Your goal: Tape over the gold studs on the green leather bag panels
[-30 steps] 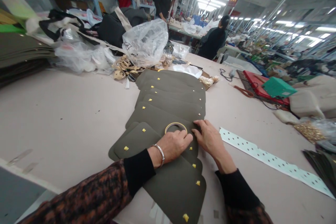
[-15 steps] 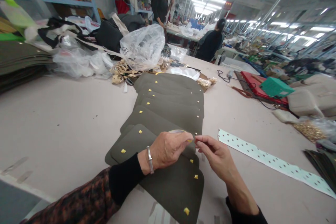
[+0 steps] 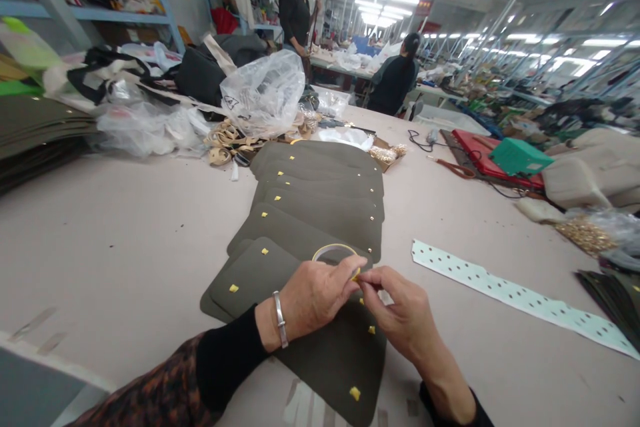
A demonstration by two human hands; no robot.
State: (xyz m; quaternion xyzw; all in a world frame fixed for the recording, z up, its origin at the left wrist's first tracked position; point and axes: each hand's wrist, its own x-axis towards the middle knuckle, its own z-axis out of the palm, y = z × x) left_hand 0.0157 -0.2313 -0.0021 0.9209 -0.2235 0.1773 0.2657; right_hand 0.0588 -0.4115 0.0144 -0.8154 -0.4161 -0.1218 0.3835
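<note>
A row of overlapping dark olive panels [image 3: 320, 180] lies down the middle of the table, dotted with small yellow tape pieces [image 3: 265, 251] on the left and small metal studs on the right. My left hand [image 3: 313, 293], a silver bangle at its wrist, is closed on a roll of yellow tape [image 3: 334, 248], held above the panels. The thumb and forefinger of my right hand [image 3: 400, 303] are pinched together at the yellow edge of the roll, touching my left fingertips. More yellow pieces show on the nearest panel below.
A dotted pale green strip [image 3: 500, 287] lies to the right. Behind are plastic bags [image 3: 270, 90], straps [image 3: 225, 143], a red case [image 3: 480, 153] and a green box [image 3: 520, 157]. Stacked panels [image 3: 40, 127] sit at far left. Two people [image 3: 395, 80] are in the background.
My right hand has moved left to meet my left hand at the tape. The tape roll has tilted up and shows more of its ring. The view has shifted slightly.
</note>
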